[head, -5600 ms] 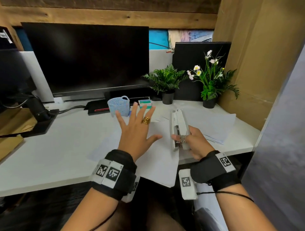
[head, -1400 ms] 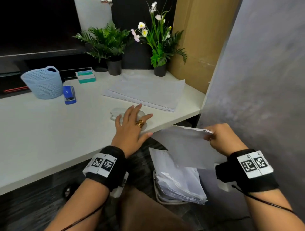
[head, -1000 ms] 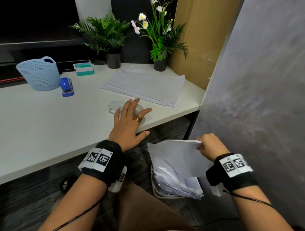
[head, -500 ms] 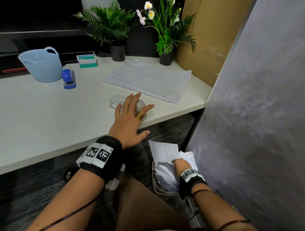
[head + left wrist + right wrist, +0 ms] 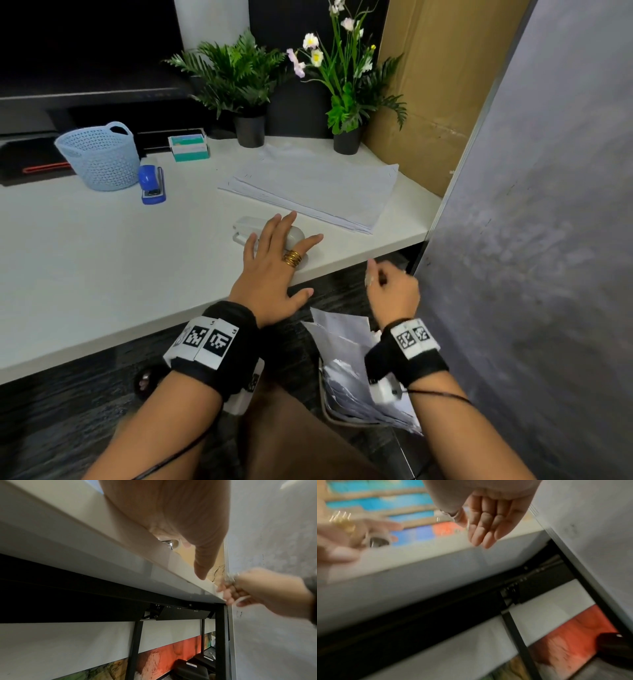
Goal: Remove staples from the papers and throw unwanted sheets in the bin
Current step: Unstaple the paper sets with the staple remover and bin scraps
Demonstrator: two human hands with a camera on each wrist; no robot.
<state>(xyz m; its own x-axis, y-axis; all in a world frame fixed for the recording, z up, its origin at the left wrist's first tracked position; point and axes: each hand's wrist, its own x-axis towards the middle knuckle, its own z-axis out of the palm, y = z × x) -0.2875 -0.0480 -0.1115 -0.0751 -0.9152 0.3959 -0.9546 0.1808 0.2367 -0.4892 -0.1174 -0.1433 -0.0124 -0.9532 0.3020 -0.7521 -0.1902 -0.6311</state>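
Both wrists carry black fabric bands with white square tags printed in black block patterns, left band point(image 5: 219, 346), right band point(image 5: 407, 353). Stacked gold rings point(image 5: 292, 258) on a left hand point(image 5: 270, 270) finger; a silvery ring point(image 5: 369, 280) on the right hand point(image 5: 394, 291). Thin black cable runs along each forearm, with a white unit under each band.

On the white desk point(image 5: 102, 260) we see a pale blue mesh basket point(image 5: 99, 157) just beside a blue stapler point(image 5: 152, 185). Behind them stand a potted fern point(image 5: 236, 78) and potted flowers point(image 5: 346, 78), against a dark monitor point(image 5: 85, 51).
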